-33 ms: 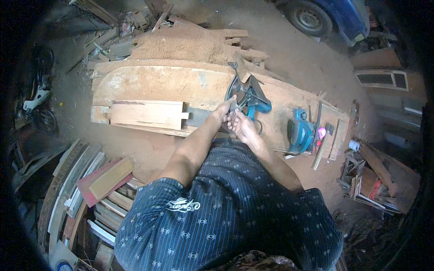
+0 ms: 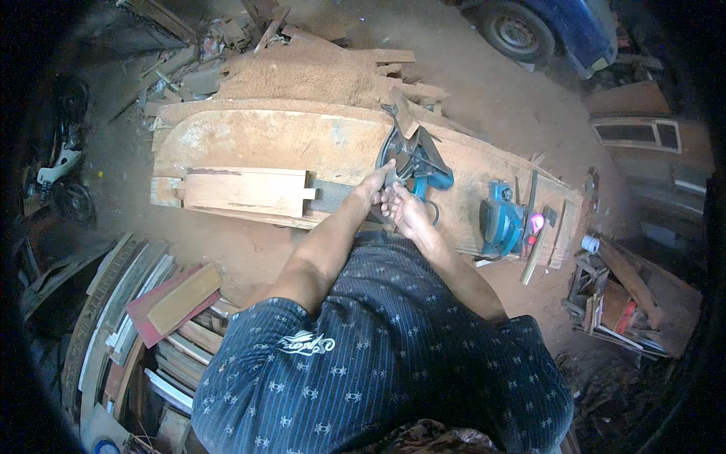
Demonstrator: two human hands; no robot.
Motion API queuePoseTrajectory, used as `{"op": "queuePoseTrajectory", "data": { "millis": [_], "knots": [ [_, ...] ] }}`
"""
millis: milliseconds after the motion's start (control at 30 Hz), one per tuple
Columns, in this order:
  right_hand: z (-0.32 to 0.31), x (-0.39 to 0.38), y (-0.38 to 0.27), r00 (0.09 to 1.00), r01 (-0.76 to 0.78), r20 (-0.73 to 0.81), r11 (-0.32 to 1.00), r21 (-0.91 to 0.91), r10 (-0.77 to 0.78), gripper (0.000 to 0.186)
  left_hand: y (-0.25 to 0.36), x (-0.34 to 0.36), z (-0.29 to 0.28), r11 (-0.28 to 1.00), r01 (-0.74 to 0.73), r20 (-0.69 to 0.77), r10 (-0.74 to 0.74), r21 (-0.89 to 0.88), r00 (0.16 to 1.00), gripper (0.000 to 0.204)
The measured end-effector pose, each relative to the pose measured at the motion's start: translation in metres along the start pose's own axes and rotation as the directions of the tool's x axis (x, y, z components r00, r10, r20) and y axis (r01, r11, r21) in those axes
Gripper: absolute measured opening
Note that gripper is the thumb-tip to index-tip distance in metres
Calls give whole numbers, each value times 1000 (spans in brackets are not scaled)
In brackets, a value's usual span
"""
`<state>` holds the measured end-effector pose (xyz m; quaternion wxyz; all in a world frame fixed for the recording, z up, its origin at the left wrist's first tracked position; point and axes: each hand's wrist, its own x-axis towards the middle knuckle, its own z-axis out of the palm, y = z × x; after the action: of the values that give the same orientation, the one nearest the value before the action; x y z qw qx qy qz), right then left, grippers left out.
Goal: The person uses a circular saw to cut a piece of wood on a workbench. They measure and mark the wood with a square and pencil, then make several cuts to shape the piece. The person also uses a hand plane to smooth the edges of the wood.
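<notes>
A teal-and-black power saw (image 2: 439, 172) with a round blade sits tilted on a long sawdust-covered plank bench (image 2: 249, 136). My left hand (image 2: 373, 188) is closed on a small grey piece (image 2: 390, 175) at the saw's near side. My right hand (image 2: 404, 212) is just right of it, fingers curled and pinching at the same piece; what exactly they grip is partly hidden. To the left lies a pale board (image 2: 244, 191) with a notched tongue, beside a dark strip (image 2: 333, 198).
A teal electric planer (image 2: 499, 219) and a pink-red tool (image 2: 537, 225) lie on the bench's right part. Stacked boards (image 2: 166, 303) stand lower left, scrap wood (image 2: 628, 303) lower right. A motorbike (image 2: 64, 170) is at the left, a blue car (image 2: 567, 38) at the back right.
</notes>
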<state>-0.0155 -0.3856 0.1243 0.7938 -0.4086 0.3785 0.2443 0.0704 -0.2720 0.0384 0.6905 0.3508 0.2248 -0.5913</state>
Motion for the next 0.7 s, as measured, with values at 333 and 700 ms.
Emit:
{"op": "queuePoseTrajectory", "data": {
  "millis": [333, 700],
  "knots": [
    [10, -12, -31, 912, -4, -56, 128, -992, -406, 39, -15, 35, -14, 984, -115, 47, 122, -137, 991, 45],
    [13, -8, -6, 617, 233, 91, 71, -970, -782, 29, -18, 52, -19, 975, -108, -29, 105, -194, 994, 40]
  ]
}}
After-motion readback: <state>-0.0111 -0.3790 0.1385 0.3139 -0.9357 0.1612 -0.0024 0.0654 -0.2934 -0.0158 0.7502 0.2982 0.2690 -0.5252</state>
